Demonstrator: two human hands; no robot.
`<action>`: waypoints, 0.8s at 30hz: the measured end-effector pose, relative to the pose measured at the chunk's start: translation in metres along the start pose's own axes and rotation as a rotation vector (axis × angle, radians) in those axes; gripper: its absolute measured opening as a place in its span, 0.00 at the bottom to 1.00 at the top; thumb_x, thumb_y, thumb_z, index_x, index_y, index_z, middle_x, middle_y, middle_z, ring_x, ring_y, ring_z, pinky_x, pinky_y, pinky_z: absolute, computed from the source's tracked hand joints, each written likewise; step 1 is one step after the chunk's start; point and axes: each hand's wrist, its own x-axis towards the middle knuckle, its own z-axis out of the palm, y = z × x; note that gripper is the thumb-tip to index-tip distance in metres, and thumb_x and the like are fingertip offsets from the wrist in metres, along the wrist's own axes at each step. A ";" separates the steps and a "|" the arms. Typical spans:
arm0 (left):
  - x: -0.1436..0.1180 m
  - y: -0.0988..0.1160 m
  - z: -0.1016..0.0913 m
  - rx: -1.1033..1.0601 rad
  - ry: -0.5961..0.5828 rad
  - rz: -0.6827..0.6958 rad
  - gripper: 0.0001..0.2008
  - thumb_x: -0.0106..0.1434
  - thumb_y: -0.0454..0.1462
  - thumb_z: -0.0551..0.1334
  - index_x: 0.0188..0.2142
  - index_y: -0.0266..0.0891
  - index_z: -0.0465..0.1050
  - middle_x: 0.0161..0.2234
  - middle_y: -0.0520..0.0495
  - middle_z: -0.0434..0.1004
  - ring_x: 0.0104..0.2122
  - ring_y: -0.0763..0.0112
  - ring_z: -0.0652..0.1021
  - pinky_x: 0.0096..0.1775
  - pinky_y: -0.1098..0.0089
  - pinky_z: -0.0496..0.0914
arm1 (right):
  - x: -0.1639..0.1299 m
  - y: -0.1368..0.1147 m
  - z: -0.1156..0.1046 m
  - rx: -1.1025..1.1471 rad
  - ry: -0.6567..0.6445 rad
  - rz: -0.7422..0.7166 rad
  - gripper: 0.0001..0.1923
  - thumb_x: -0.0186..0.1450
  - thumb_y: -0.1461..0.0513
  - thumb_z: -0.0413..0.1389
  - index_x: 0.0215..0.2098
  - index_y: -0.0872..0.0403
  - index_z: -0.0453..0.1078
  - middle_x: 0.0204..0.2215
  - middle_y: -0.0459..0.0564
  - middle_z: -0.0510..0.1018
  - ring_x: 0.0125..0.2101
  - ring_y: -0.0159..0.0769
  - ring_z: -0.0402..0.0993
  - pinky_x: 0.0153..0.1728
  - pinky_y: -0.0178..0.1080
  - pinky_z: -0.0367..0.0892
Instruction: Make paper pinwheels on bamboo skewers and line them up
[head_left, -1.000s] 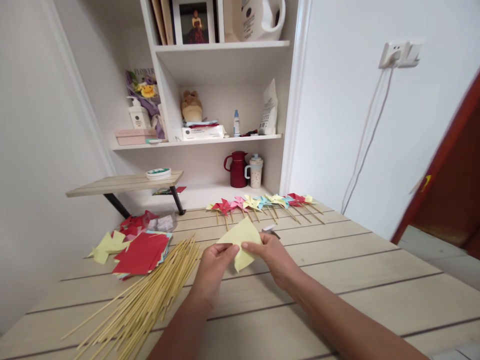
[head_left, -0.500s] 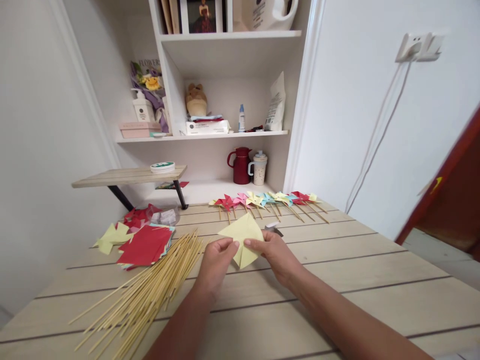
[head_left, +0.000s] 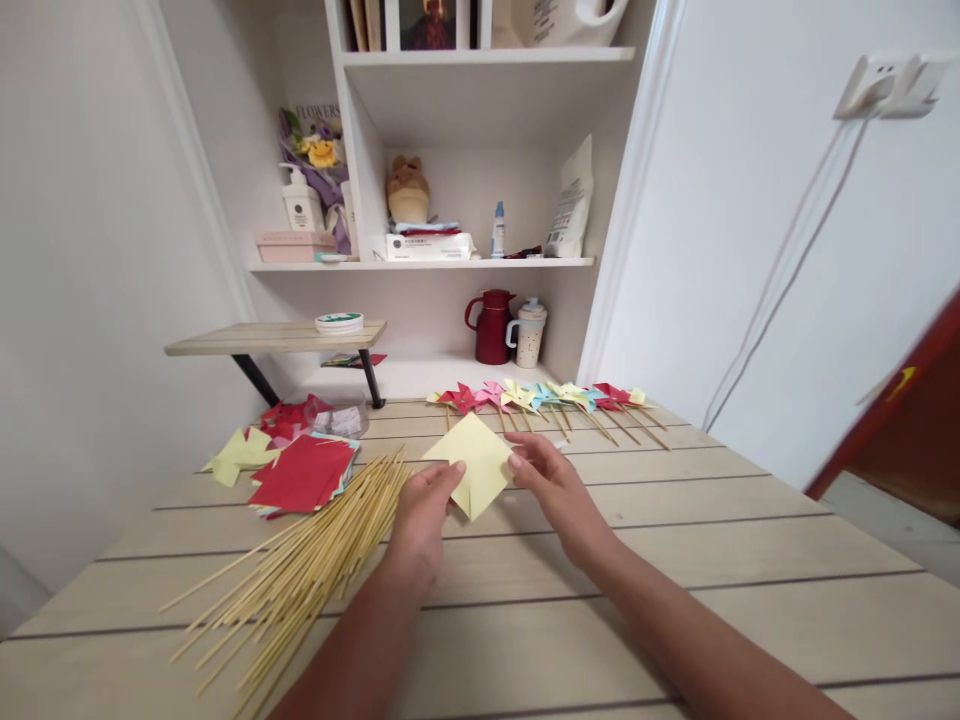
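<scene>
Pale yellow paper (head_left: 480,468) sits above the worktop (head_left: 712,560), between the person's two hands, one corner pointing away and a slit running up from the near corner. The left hand (head_left: 420,508) pinches its left side, thumb on top; the right hand (head_left: 559,490) has its thumb at the right corner with the fingers spread, and I cannot tell whether it grips. Left of the paper, thin wooden sticks (head_left: 315,570) lie in a loose, fanned bundle, their far ends close by the left hand. Just beyond them is a stack of squares (head_left: 304,475), red on top, beside a yellow cut-out (head_left: 238,457) and a clear container (head_left: 346,418). Farther back, finished pinwheels (head_left: 517,397) in red, pink, yellow and blue lie in a row, sticks toward the person. Behind them, a dark red jug (head_left: 493,330) and a speckled cup (head_left: 530,335) stand side by side in the white shelving (head_left: 465,266).
</scene>
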 end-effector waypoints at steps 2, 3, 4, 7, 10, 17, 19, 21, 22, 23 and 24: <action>0.001 0.003 -0.002 -0.060 0.032 0.010 0.14 0.48 0.41 0.74 0.32 0.35 0.80 0.33 0.43 0.83 0.32 0.67 0.80 0.36 0.70 0.71 | -0.001 0.000 -0.003 -0.159 0.030 -0.120 0.22 0.64 0.52 0.58 0.55 0.47 0.67 0.44 0.50 0.72 0.40 0.38 0.71 0.44 0.42 0.68; 0.001 0.004 -0.002 -0.084 0.040 0.016 0.14 0.48 0.41 0.74 0.31 0.35 0.80 0.33 0.43 0.83 0.32 0.68 0.80 0.36 0.71 0.71 | -0.001 0.000 -0.004 -0.253 0.042 -0.196 0.22 0.64 0.54 0.58 0.56 0.46 0.67 0.43 0.50 0.70 0.39 0.38 0.71 0.44 0.43 0.68; 0.001 0.005 -0.003 -0.104 0.045 0.021 0.14 0.48 0.41 0.74 0.32 0.35 0.80 0.33 0.43 0.83 0.32 0.68 0.80 0.36 0.71 0.71 | -0.003 0.001 -0.004 -0.347 0.054 -0.277 0.22 0.64 0.55 0.58 0.57 0.46 0.67 0.40 0.49 0.69 0.37 0.37 0.70 0.43 0.42 0.68; 0.001 0.007 -0.002 -0.135 0.042 0.025 0.15 0.48 0.41 0.74 0.33 0.34 0.80 0.35 0.42 0.83 0.32 0.69 0.80 0.36 0.71 0.71 | -0.009 0.004 0.000 -0.575 0.078 -0.503 0.20 0.66 0.62 0.56 0.56 0.46 0.69 0.31 0.46 0.64 0.30 0.35 0.66 0.36 0.39 0.68; -0.001 0.007 -0.001 -0.190 -0.005 0.026 0.16 0.48 0.41 0.74 0.33 0.33 0.80 0.34 0.42 0.83 0.32 0.70 0.79 0.36 0.72 0.71 | -0.015 0.011 0.008 -0.703 0.006 -0.648 0.19 0.66 0.67 0.52 0.53 0.46 0.72 0.28 0.45 0.65 0.27 0.34 0.66 0.30 0.35 0.64; -0.006 0.009 0.002 -0.242 -0.058 -0.029 0.15 0.47 0.39 0.75 0.33 0.34 0.80 0.32 0.45 0.82 0.31 0.72 0.78 0.34 0.74 0.70 | -0.016 0.027 0.018 -0.719 -0.051 -0.665 0.18 0.65 0.71 0.52 0.49 0.49 0.73 0.30 0.47 0.76 0.28 0.33 0.71 0.29 0.33 0.64; -0.008 0.010 0.003 -0.225 -0.062 -0.029 0.15 0.48 0.40 0.74 0.33 0.33 0.80 0.32 0.44 0.82 0.31 0.72 0.78 0.35 0.74 0.70 | -0.015 0.025 0.015 -0.692 -0.009 -0.653 0.15 0.65 0.69 0.53 0.47 0.50 0.73 0.31 0.48 0.77 0.27 0.33 0.71 0.28 0.34 0.64; -0.009 0.010 0.003 -0.204 -0.066 -0.018 0.15 0.48 0.40 0.74 0.33 0.33 0.80 0.32 0.43 0.82 0.31 0.71 0.78 0.35 0.73 0.70 | -0.014 0.021 0.013 -0.659 0.038 -0.648 0.12 0.65 0.68 0.54 0.45 0.51 0.74 0.29 0.48 0.76 0.26 0.33 0.69 0.26 0.34 0.63; -0.009 0.010 0.004 -0.191 -0.066 -0.013 0.16 0.48 0.41 0.74 0.33 0.33 0.80 0.32 0.43 0.82 0.31 0.71 0.78 0.35 0.73 0.70 | -0.014 0.019 0.011 -0.642 0.057 -0.648 0.11 0.65 0.67 0.55 0.43 0.51 0.74 0.28 0.48 0.76 0.25 0.33 0.68 0.25 0.34 0.62; -0.009 0.010 0.004 -0.176 -0.065 -0.008 0.15 0.48 0.41 0.74 0.33 0.33 0.80 0.32 0.43 0.82 0.31 0.71 0.77 0.35 0.72 0.70 | -0.014 0.016 0.010 -0.627 0.072 -0.649 0.09 0.65 0.67 0.55 0.41 0.51 0.75 0.27 0.47 0.75 0.24 0.33 0.67 0.25 0.34 0.61; -0.009 0.009 0.004 -0.161 -0.063 -0.004 0.15 0.48 0.41 0.74 0.33 0.33 0.80 0.32 0.42 0.82 0.31 0.70 0.77 0.35 0.72 0.70 | -0.013 0.014 0.009 -0.614 0.086 -0.646 0.08 0.65 0.66 0.56 0.39 0.51 0.76 0.26 0.47 0.74 0.24 0.33 0.67 0.25 0.34 0.61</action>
